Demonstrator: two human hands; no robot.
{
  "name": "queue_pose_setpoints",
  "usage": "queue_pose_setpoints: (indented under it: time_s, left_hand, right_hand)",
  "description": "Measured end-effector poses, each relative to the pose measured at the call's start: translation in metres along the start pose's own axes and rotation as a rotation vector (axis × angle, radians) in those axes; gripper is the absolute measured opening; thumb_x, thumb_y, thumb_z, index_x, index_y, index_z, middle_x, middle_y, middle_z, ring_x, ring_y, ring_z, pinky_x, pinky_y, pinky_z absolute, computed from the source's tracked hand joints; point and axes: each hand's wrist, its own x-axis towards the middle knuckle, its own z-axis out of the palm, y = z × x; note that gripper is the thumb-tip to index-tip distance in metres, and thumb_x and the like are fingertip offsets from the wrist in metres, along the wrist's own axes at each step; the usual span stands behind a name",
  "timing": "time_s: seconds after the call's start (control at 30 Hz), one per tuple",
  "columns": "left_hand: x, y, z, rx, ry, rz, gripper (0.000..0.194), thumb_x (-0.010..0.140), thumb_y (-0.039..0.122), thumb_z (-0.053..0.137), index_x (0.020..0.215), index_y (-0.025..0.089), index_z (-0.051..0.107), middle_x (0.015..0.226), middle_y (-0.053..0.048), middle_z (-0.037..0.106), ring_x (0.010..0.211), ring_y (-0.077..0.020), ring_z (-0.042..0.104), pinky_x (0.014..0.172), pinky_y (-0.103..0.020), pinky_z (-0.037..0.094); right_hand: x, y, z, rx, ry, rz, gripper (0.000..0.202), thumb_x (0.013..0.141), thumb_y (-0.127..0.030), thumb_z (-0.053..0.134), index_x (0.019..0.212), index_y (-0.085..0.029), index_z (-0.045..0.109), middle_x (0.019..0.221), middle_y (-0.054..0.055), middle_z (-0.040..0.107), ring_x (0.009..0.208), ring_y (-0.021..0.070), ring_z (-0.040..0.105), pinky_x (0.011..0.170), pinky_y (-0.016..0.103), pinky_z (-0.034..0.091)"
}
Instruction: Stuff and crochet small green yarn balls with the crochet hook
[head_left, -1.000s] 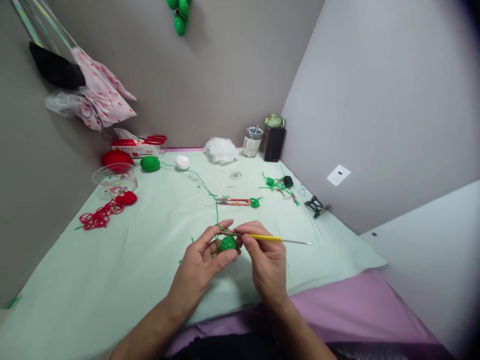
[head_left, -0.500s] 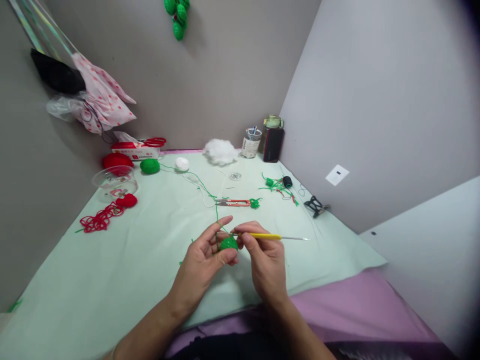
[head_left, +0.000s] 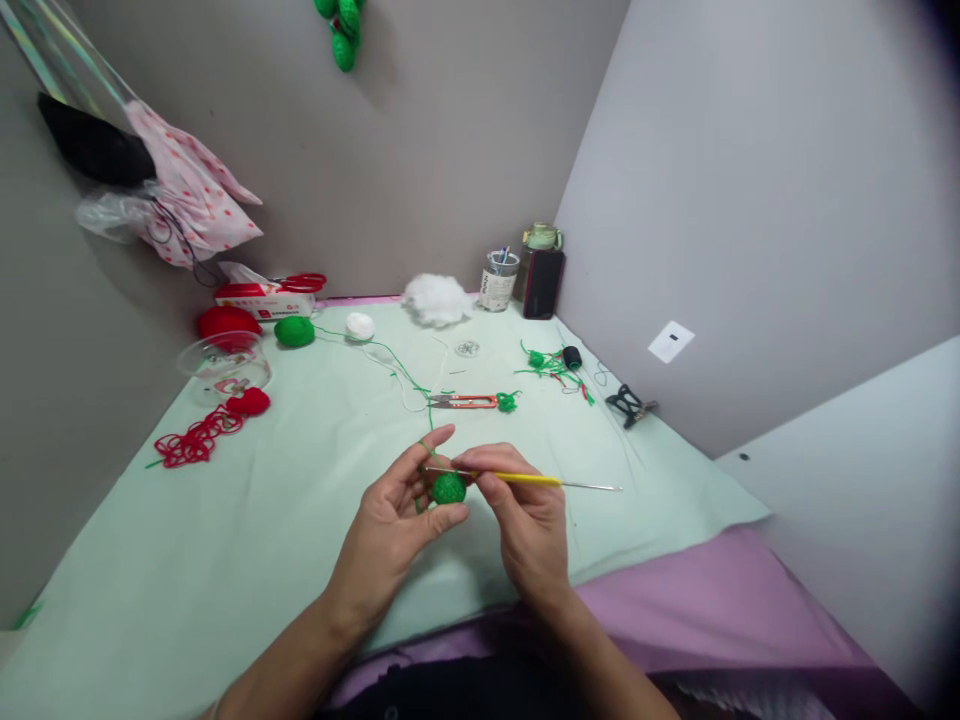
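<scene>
My left hand [head_left: 391,510] holds a small round green crochet piece [head_left: 449,488] between thumb and fingers, with green yarn [head_left: 430,412] running over its raised index finger. A crochet hook [head_left: 529,480] with a yellow handle is pinched in my right hand [head_left: 531,520]. Its thin metal shaft lies along the top of the green piece; whether the tip is inside a stitch is too small to tell. The yarn leads back across the cloth to a green yarn ball [head_left: 294,332]. Just beyond my hands lie orange thread snips [head_left: 472,402].
On the left are tangled red yarn [head_left: 191,440], a clear plastic bowl [head_left: 225,370] and a tissue box [head_left: 266,302]. White stuffing [head_left: 437,300], a pen jar [head_left: 498,283] and a phone [head_left: 544,285] stand at the back. Green yarn scraps [head_left: 555,368] and a black thread spool [head_left: 572,358] lie right.
The green piece has turned in my left hand and shows a rounder, smoother side. The hook has shifted slightly left at its working end. The whole view has moved a little.
</scene>
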Motion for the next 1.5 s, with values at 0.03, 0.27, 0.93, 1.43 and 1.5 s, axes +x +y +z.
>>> queue_pose_setpoints:
  time_s: [0.03, 0.27, 0.93, 1.43, 1.5]
  left_hand:
    - [0.000, 0.000, 0.000, 0.001, -0.002, -0.010, 0.070, 0.076, 0.026, 0.089, 0.141, 0.034, 0.064, 0.109, 0.000, 0.071, 0.110, -0.0173, 0.067, 0.100, -0.026, 0.051]
    - [0.002, 0.003, -0.003, 0.044, -0.018, -0.029, 0.050, 0.087, 0.037, 0.079, 0.136, 0.030, 0.069, 0.113, -0.004, 0.075, 0.099, -0.0173, 0.067, 0.094, -0.029, 0.053]
    - [-0.011, -0.001, 0.013, -0.016, -0.036, -0.009, 0.065, 0.096, 0.039, 0.069, 0.156, 0.029, 0.046, 0.123, -0.005, 0.069, 0.117, -0.0195, 0.063, 0.103, -0.030, 0.048]
    - [-0.006, 0.008, 0.013, -0.406, -0.033, -0.254, 0.060, 0.080, 0.027, 0.085, 0.137, 0.023, 0.069, 0.104, -0.005, 0.067, 0.100, -0.0172, 0.061, 0.098, -0.031, 0.043]
    - [-0.004, 0.009, 0.009, -0.384, -0.028, -0.240, 0.057, 0.080, 0.026, 0.084, 0.135, 0.023, 0.071, 0.105, -0.004, 0.065, 0.098, -0.0165, 0.058, 0.098, -0.031, 0.042]
  right_hand:
    - [0.000, 0.000, -0.001, -0.005, 0.006, 0.000, 0.016, 0.097, -0.026, 0.067, 0.101, -0.029, 0.082, 0.095, 0.003, 0.078, 0.093, 0.0175, 0.070, 0.082, 0.030, 0.058]
    - [0.004, -0.001, -0.002, -0.011, -0.036, -0.033, 0.016, 0.098, -0.025, 0.067, 0.102, -0.030, 0.082, 0.095, 0.004, 0.079, 0.090, 0.0183, 0.070, 0.080, 0.031, 0.057]
    - [-0.004, -0.009, -0.009, -0.260, -0.091, -0.247, 0.032, 0.099, -0.013, 0.059, 0.119, -0.032, 0.076, 0.100, 0.006, 0.073, 0.097, 0.0210, 0.066, 0.080, 0.038, 0.058]
    - [-0.014, 0.000, -0.011, -0.175, -0.016, -0.187, 0.028, 0.100, -0.016, 0.059, 0.115, -0.032, 0.077, 0.099, 0.006, 0.074, 0.090, 0.0200, 0.069, 0.075, 0.036, 0.058]
    - [-0.009, -0.003, -0.016, -0.050, 0.008, -0.106, 0.021, 0.100, -0.021, 0.060, 0.107, -0.028, 0.079, 0.092, 0.005, 0.074, 0.082, 0.0189, 0.068, 0.072, 0.035, 0.057]
